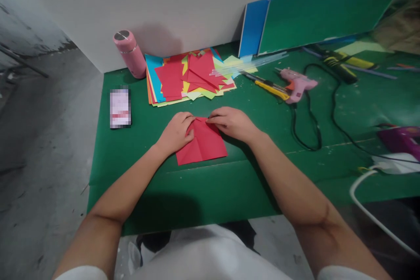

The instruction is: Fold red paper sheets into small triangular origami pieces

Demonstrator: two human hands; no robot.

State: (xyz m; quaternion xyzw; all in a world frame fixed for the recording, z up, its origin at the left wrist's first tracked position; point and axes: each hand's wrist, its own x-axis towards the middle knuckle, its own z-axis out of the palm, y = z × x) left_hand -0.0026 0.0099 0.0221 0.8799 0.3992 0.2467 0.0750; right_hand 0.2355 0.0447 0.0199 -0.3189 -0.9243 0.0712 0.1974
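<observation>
A sheet of red paper [206, 143] with crease lines lies on the green table in front of me. My left hand [176, 133] is on its upper left part, the fingers closed at the top edge and the thumb resting on the paper. At the upper right edge, my right hand [232, 123] pinches the paper with its fingertips. The top edge looks partly folded between the two hands, though the fingers hide some of it.
Behind the hands lies a pile of coloured paper [169, 81] with clear glue sticks [249, 64]. A pink bottle [130, 54] and a blurred-out phone [120, 108] are at left. Rightward lie a yellow cutter [272, 90], pink glue gun [299, 83], black cable [334, 109] and white power strip [397, 164].
</observation>
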